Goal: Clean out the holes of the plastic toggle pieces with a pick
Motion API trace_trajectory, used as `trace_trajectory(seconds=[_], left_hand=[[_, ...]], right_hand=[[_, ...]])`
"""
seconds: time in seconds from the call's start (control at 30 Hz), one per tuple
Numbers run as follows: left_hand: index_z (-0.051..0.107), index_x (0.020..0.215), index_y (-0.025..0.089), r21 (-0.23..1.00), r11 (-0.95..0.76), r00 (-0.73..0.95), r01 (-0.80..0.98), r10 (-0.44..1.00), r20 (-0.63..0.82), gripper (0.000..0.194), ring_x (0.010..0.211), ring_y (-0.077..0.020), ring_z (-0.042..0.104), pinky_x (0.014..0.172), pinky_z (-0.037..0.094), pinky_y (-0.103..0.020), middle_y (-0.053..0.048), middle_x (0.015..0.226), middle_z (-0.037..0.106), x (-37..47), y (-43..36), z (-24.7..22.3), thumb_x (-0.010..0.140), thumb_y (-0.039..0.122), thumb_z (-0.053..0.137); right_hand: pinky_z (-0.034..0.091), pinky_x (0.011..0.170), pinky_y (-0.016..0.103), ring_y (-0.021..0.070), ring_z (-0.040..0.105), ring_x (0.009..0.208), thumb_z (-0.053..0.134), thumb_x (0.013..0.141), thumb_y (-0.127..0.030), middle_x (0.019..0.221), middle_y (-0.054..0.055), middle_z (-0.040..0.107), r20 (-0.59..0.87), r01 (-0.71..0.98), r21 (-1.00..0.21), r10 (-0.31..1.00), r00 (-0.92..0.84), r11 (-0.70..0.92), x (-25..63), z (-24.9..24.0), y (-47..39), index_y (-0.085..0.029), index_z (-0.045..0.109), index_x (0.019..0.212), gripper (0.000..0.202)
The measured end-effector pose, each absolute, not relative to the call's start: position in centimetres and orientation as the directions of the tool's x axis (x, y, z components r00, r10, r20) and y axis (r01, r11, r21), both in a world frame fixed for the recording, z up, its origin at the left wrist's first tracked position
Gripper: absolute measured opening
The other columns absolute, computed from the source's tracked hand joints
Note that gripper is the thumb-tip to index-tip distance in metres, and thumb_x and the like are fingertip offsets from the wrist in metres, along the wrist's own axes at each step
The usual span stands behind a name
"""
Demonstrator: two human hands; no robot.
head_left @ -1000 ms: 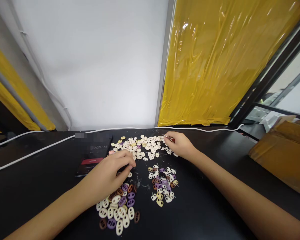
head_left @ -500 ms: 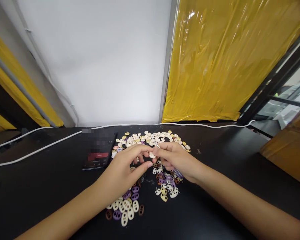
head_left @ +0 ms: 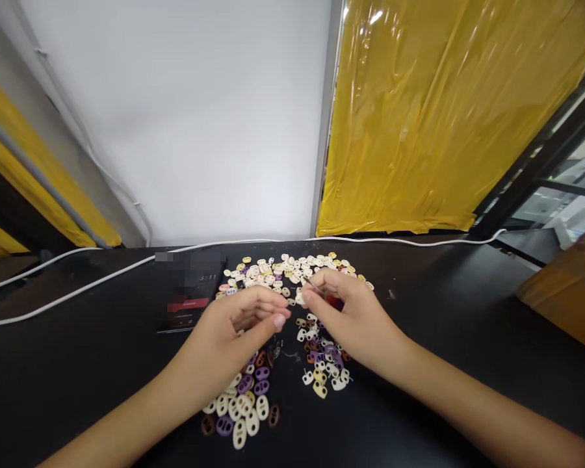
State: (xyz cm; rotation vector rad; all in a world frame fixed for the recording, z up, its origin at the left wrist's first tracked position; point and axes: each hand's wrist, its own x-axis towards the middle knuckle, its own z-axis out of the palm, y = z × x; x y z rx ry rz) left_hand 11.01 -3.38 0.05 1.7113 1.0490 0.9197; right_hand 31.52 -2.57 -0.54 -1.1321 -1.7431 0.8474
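Note:
My left hand [head_left: 246, 318] hovers over the table with thumb and fingers apart and nothing visible between them. To its right, my right hand [head_left: 344, 305] is closed around a thin metal tool [head_left: 314, 284], whose kind I cannot make out. A small white two-holed piece [head_left: 299, 298] shows at the right thumb tip and looks pinched there. Larger oval two-holed pieces [head_left: 252, 421] in cream, purple and brown lie below my left hand. Under my right hand is a heap of smaller two-holed pieces [head_left: 320, 389], some with short stems.
Behind the hands, many cream and yellow pieces [head_left: 316, 262] spread over the black table [head_left: 419, 403]. A dark phone [head_left: 188, 318] lies at left. A white cable [head_left: 394, 242] runs along the back edge, and a cardboard box [head_left: 565, 299] stands at right.
My hands have drawn apart; the left moved left and let go of the small white piece, which stays at my right fingertips. The phone's screen now shows a clock.

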Motion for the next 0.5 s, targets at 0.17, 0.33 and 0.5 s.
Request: trace_trajectory(seconds=[0.17, 0.33, 0.5], left_hand=[[0.071, 0.093, 0.023, 0.986, -0.149, 0.329, 0.072, 0.937, 0.118, 0.006, 0.081, -0.0128, 0.069, 0.074, 0.055, -0.021, 0.001, 0.085, 0.074, 12.0, -4.8, -0.1, 0.088, 0.026, 0.071], [0.065, 0.094, 0.024, 0.935, -0.303, 0.355, 0.187, 0.908, 0.223, 0.005, 0.082, -0.0117, 0.068, 0.077, 0.054, -0.022, 0.003, 0.087, 0.069, 11.5, -4.9, 0.2, 0.091, 0.02, 0.066], [0.058, 0.099, 0.024, 0.761, -0.539, 0.436, 0.361, 0.819, 0.373, 0.013, 0.08, -0.0128, 0.064, 0.074, 0.053, -0.026, 0.003, 0.086, 0.062, 11.2, -4.9, 0.1, 0.092, 0.013, 0.058]], right_hand=[[0.039, 0.059, 0.025, 0.0101, 0.051, 0.061, 0.06, 0.089, -0.02, 0.07, -0.005, 0.058, 0.388, 0.367, -0.803, 0.88, -0.275, 0.469, 30.6, -0.8, -4.6, -0.02, 0.058, 0.083, 0.006], [0.043, 0.065, 0.026, 0.0122, 0.056, 0.07, 0.065, 0.088, -0.026, 0.078, -0.003, 0.061, 0.269, 0.191, -0.929, 0.933, -0.239, 0.317, 30.0, -1.0, -4.7, -0.02, 0.059, 0.085, 0.009], [0.044, 0.07, 0.026, 0.0121, 0.059, 0.077, 0.074, 0.082, -0.025, 0.083, -0.002, 0.064, 0.158, -0.077, -0.987, 0.935, -0.319, 0.14, 29.8, -0.5, -4.6, -0.018, 0.062, 0.088, 0.015]])
